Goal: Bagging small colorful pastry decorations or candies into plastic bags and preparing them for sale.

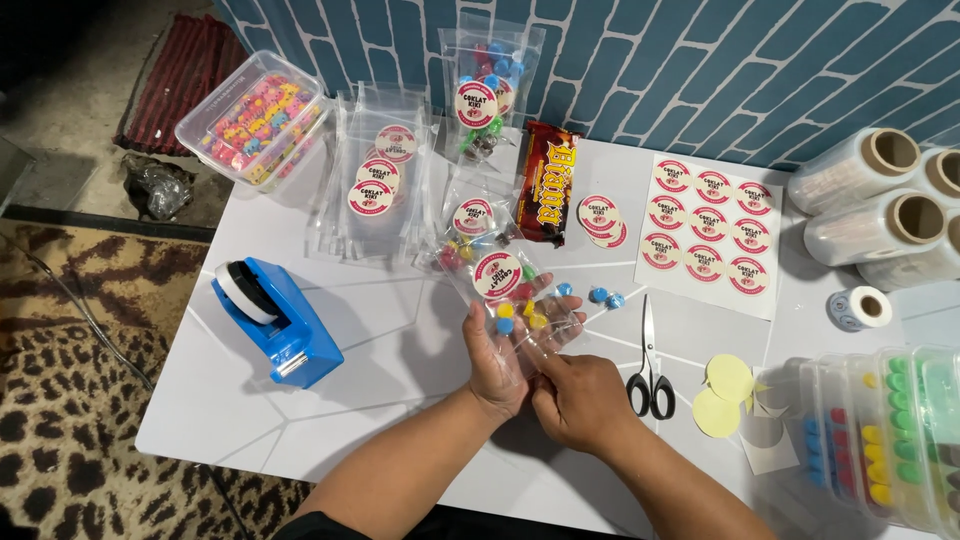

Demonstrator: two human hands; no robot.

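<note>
The white tabletop [330, 400] bears a blue tape dispenser [275, 320], scissors [648, 365], a sticker sheet [710, 235], clear bags [375, 185] and what look like film rolls [865, 195].

1 scissors [649, 366], 1 tape dispenser [277, 319], 4 film rolls [868, 167], 2 hands [545, 375]

Both forearms reach in from the bottom edge and meet just left of the scissors [651, 372]. The left hand [497, 358] lies palm up, fingers [520, 318] spread and curled loosely upward. The right hand [583, 400] sits knuckles up beside it, its fingers [545, 362] pinched together against the left palm.
</note>
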